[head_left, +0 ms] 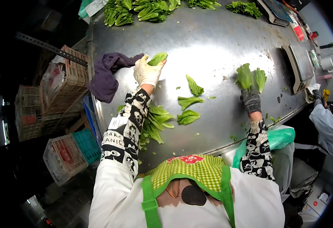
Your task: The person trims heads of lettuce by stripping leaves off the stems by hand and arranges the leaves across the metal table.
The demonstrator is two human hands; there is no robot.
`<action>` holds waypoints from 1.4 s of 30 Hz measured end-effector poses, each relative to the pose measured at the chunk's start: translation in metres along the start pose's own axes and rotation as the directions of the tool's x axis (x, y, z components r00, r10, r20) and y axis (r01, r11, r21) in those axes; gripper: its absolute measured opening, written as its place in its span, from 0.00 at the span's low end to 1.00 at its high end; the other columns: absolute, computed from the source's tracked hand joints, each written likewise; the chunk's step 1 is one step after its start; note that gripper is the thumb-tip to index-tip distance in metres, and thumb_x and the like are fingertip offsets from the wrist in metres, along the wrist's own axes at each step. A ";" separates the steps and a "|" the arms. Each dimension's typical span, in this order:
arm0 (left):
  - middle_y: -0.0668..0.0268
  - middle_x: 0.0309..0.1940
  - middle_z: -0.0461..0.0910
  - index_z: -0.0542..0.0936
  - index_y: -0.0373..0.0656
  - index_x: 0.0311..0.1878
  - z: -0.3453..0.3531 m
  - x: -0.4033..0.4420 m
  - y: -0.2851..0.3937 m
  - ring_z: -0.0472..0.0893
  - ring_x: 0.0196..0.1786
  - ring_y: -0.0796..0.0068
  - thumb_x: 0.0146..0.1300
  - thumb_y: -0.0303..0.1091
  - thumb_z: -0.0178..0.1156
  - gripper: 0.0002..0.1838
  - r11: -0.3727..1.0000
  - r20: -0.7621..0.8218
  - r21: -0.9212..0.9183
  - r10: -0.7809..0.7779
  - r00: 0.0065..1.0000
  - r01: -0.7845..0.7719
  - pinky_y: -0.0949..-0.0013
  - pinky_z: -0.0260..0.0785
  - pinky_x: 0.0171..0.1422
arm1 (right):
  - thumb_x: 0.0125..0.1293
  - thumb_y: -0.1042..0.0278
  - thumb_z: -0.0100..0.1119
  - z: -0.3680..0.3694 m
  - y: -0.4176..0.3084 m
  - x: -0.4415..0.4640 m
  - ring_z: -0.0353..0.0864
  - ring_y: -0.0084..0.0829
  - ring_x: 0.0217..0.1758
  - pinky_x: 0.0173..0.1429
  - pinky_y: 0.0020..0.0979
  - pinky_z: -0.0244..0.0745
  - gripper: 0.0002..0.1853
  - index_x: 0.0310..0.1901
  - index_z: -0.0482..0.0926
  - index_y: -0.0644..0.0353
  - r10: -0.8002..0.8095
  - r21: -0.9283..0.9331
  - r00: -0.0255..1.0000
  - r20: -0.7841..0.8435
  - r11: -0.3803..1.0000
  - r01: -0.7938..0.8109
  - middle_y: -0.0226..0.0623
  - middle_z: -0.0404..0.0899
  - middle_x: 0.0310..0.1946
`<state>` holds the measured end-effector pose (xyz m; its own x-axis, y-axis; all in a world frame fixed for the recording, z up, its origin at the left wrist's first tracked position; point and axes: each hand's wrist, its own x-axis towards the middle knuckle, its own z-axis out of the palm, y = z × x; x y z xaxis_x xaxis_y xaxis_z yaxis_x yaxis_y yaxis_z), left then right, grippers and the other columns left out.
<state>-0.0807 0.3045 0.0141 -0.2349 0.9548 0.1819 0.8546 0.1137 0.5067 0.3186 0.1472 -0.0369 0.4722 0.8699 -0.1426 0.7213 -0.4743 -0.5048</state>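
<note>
My left hand (149, 71), in a pale glove, is closed round a green leaf (158, 59) above the metal table (196, 41), beside a dark purple cloth (106, 76). My right hand (251, 100), in a dark grey glove, is at the base of a leafy green bunch (244, 76) on the right; its fingers are blurred. Another leaf (261, 79) lies against that hand. Between my hands lie three loose leaves (188, 117). More leafy greens (157, 121) lie beside my left forearm, partly hidden by the sleeve.
Heaps of greens (151, 10) line the table's far edge. Two scales (301, 64) stand at the right. Plastic crates (66, 81) are stacked left of the table. A green bag (280, 137) hangs at the near right edge. Another person (327, 123) is at the far right.
</note>
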 end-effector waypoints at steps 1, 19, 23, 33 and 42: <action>0.50 0.48 0.80 0.80 0.38 0.52 0.000 0.006 0.002 0.80 0.50 0.56 0.45 0.56 0.73 0.36 0.999 0.053 0.028 -0.023 0.998 0.021 0.63 0.72 0.55 | 0.63 0.55 0.60 -0.004 -0.011 -0.010 0.80 0.50 0.43 0.50 0.40 0.75 0.27 0.58 0.72 0.64 -0.021 -0.165 0.994 -0.108 0.986 0.003 0.55 0.81 0.39; 0.60 0.43 0.79 0.79 0.42 0.34 -0.043 -0.098 0.039 0.79 0.47 0.63 0.44 0.17 0.70 0.15 0.557 0.038 -0.697 0.657 0.752 -0.451 0.67 0.74 0.50 | 0.64 0.66 0.62 -0.028 -0.177 -0.077 0.82 0.28 0.44 0.51 0.28 0.77 0.17 0.51 0.79 0.66 -0.380 0.726 0.888 0.258 0.683 0.081 0.44 0.83 0.43; 0.59 0.52 0.76 0.78 0.41 0.45 -0.044 -0.108 0.040 0.77 0.54 0.65 0.45 0.22 0.73 0.21 0.513 -0.042 -0.641 0.719 0.693 -0.571 0.68 0.72 0.54 | 0.64 0.66 0.61 -0.017 -0.169 -0.082 0.83 0.35 0.40 0.46 0.32 0.76 0.12 0.44 0.81 0.66 -0.451 0.573 0.861 0.235 0.780 0.252 0.46 0.82 0.37; 0.63 0.44 0.81 0.72 0.38 0.57 -0.050 -0.153 0.047 0.81 0.45 0.73 0.54 0.30 0.71 0.28 -0.046 0.727 -0.659 0.219 0.651 0.751 0.69 0.76 0.50 | 0.66 0.67 0.58 -0.002 -0.171 -0.112 0.81 0.31 0.35 0.43 0.30 0.76 0.12 0.45 0.80 0.66 -0.267 0.777 0.926 0.266 0.628 -0.042 0.43 0.83 0.37; 0.67 0.40 0.81 0.77 0.43 0.50 -0.051 -0.171 0.060 0.81 0.43 0.73 0.61 0.27 0.65 0.14 -0.268 0.701 -0.672 0.069 0.710 0.690 0.69 0.76 0.46 | 0.69 0.65 0.56 0.011 -0.156 -0.107 0.78 0.23 0.31 0.33 0.25 0.74 0.12 0.43 0.78 0.66 -0.208 0.875 0.934 0.292 0.451 -0.173 0.34 0.79 0.29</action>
<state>-0.0130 0.1340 0.0569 0.2164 0.8781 -0.4267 -0.7028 0.4435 0.5562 0.1501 0.1294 0.0481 0.1429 0.9504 -0.2764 -0.1998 -0.2458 -0.9485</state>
